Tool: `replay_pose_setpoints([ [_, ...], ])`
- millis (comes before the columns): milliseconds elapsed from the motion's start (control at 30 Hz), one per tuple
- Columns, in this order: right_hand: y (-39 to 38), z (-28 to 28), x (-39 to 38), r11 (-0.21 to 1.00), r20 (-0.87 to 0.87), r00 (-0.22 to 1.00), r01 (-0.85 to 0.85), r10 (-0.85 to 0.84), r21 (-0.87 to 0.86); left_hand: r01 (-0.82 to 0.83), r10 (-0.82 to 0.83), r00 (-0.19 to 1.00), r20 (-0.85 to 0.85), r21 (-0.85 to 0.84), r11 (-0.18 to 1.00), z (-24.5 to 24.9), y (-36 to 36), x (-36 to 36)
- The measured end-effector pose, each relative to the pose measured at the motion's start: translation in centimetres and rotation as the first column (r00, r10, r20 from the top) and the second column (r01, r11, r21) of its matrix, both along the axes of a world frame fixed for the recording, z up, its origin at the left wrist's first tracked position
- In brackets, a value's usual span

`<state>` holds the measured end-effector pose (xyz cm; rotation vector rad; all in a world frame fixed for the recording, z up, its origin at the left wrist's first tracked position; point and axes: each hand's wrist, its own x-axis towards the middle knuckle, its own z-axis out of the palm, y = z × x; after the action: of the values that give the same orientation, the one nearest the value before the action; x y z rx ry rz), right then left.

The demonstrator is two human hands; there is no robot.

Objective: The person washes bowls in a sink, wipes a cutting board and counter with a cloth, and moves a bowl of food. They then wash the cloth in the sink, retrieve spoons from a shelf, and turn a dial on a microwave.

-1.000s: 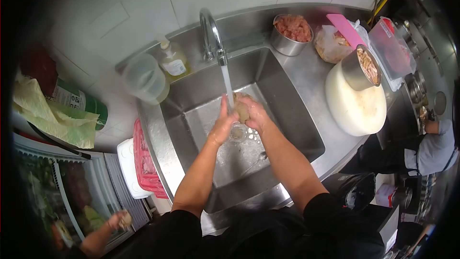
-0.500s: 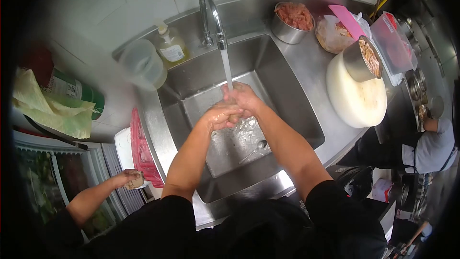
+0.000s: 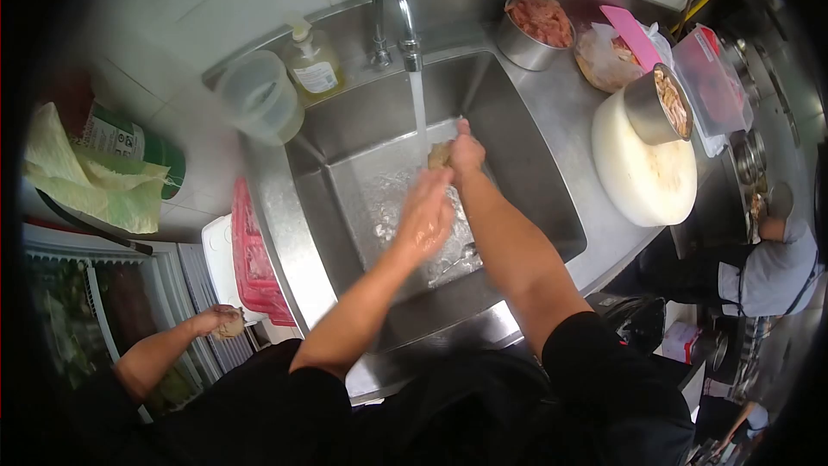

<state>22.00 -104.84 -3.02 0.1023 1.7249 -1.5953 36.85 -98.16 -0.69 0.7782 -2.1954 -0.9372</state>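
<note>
Water (image 3: 420,112) from the tap (image 3: 411,52) falls on a pale brown lump (image 3: 438,155) over the steel sink (image 3: 517,164) — the right hand (image 3: 467,155) has its grip clamped on it; the left hand (image 3: 427,211), grip slack and empty, hovers just below. Rinsing seems midway — tap running.

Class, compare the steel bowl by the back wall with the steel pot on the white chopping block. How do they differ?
The steel bowl stands on the counter; the steel pot sits on the white chopping block. The bowl holds pink minced meat, the pot pale brownish pieces. The bowl looks wide and shallow, the pot taller. Both are round, uncovered metal.
</note>
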Motion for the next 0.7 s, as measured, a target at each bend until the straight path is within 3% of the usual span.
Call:
replay_pose_setpoints([
  [33, -0.3, -0.7, -0.4, 0.997, 0.01, 0.998, 0.07, -0.069, -0.017, 0.08, -0.066, 0.993, -0.098, 0.143, 0.987, 1.5, 2.7, 0.3],
  [100, -1.6, -2.4, -0.8, 0.979, 0.034, 0.98, 0.198, -0.196, -0.055, 0.169, -0.122, 0.964, -0.237, 0.191, 0.967, 2.7, 5.7, -0.8],
  [167, -1.6, -2.6, 0.4, 0.978, 0.239, 0.964, 0.157, -0.121, -0.138, 0.173, -0.155, 0.944, -0.291, 0.037, 0.984, 0.6, 6.5, -1.9],
  [200, -2.0, -3.6, 0.8, 0.981, 0.331, 0.941, 0.118, -0.063, -0.151, 0.044, -0.049, 0.988, -0.146, -0.037, 0.998, -1.4, 4.8, -2.2],
  [233, -2.3, -4.2, 0.9, 0.982, 0.417, 0.909, 0.084, -0.005, -0.17, 0.006, 0.067, 0.941, -0.331, 0.213, 0.977, -3.1, 1.7, -3.1],
  [267, -1.9, -4.0, 1.6, 0.989, 0.263, 0.962, -0.035, 0.072, -0.142, 0.021, 0.22, 0.858, -0.465, 0.458, 0.888, -3.9, -1.0, -3.9],
  [333, -1.3, -3.0, 2.9, 0.968, -0.058, 0.967, -0.249, 0.247, -0.034, -0.065, 0.356, 0.854, -0.38, 0.6, 0.798, -3.0, -4.6, -4.4],
  [433, -0.5, -1.1, 3.0, 0.945, -0.058, 0.959, -0.283, 0.277, -0.166, -0.199, 0.516, 0.836, -0.186, 0.775, 0.6, -2.4, -7.9, -3.2],
  [533, 1.5, -0.5, 1.9, 0.834, -0.352, 0.765, -0.543, 0.539, 0.097, -0.113, 0.259, 0.963, -0.07, 0.768, 0.63, -8.2, -12.5, -3.0],
  [600, 4.0, -0.3, 0.3, 0.782, -0.34, 0.708, -0.594, 0.619, 0.189, -0.138, 0.585, 0.798, -0.146, 0.9, 0.414, -3.1, -13.4, -2.9],
  [667, 6.4, -0.6, -1.3, 0.766, -0.319, 0.696, -0.59, 0.643, 0.256, 0.074, 0.733, 0.604, -0.313, 0.938, 0.339, -3.6, -17.9, -2.4],
  [700, 7.3, -1.6, -2.2, 0.776, -0.31, 0.712, -0.565, 0.63, 0.28, 0.019, 0.79, 0.535, -0.299, 0.939, 0.343, -1.8, -19.2, -2.7],
])
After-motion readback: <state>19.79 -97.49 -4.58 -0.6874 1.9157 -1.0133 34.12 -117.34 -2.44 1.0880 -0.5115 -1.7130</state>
